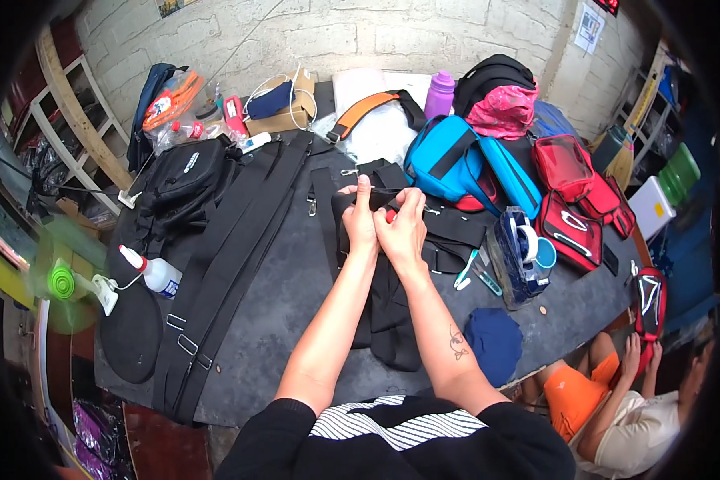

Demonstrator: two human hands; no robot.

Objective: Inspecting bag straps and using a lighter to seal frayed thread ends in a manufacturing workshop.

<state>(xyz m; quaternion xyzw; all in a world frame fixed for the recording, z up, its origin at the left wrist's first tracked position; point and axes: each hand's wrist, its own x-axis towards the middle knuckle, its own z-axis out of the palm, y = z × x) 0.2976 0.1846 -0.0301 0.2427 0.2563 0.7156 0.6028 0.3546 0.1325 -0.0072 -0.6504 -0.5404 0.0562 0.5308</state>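
Observation:
Both my hands are close together over the middle of the table, closed around black webbing strap (pixel 342 210). My left hand (pixel 362 228) pinches the strap with its thumb on top. Beside it my right hand (pixel 404 232) has bent fingers, and a small red item (pixel 390 215) shows at its thumb; its kind is mostly hidden. Loose black straps (pixel 390 324) hang below my hands and lie under my forearms. A metal snap hook (pixel 312 208) lies just left of my hands, and further black straps (pixel 452 232) spread to the right.
Long black straps with metal buckles (pixel 187 345), a black bag (pixel 188 176) and a spray bottle (pixel 150 272) lie left. Blue bags (pixel 448 160), red pouches (pixel 568 228) and a clear blue-trimmed case (pixel 520 260) stand right. A fan (pixel 62 280) spins at left; another person (pixel 640 416) sits at lower right.

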